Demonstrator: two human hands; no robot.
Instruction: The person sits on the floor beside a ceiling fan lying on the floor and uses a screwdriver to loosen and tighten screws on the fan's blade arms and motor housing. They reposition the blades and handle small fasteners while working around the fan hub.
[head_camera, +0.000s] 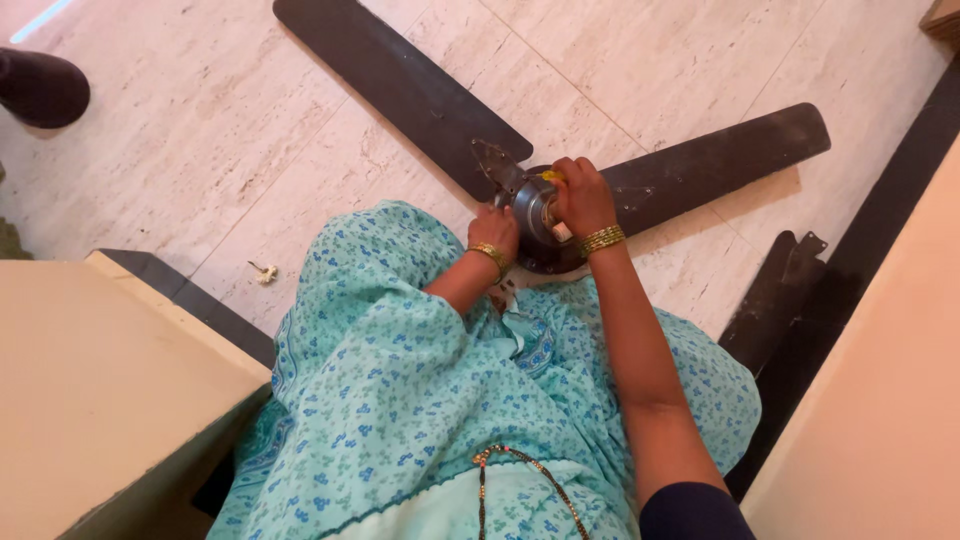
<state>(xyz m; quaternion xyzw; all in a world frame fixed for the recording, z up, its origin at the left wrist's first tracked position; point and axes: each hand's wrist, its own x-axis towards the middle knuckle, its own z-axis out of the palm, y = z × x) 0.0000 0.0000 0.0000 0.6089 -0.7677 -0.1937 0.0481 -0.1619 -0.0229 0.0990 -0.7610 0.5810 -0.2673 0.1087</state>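
Observation:
A dark ceiling fan lies on the pale marble floor, its round motor hub (532, 210) just beyond my knees. One long blade (400, 85) runs up and left, another blade (715, 165) runs right. My right hand (580, 195) is closed on a yellow-handled tool (552, 177) pressed onto the hub. On the hub's near left edge rests my left hand (495, 230), holding it steady. Gold bangles circle both wrists. My lap is covered in turquoise flowered cloth (430, 400).
A detached dark blade (775, 300) lies by the black floor border at right. A cream wall (880, 400) rises at right and a cream block (100, 370) at left. A small white scrap (265, 271) lies on the floor. A dark rounded object (40, 88) sits top left.

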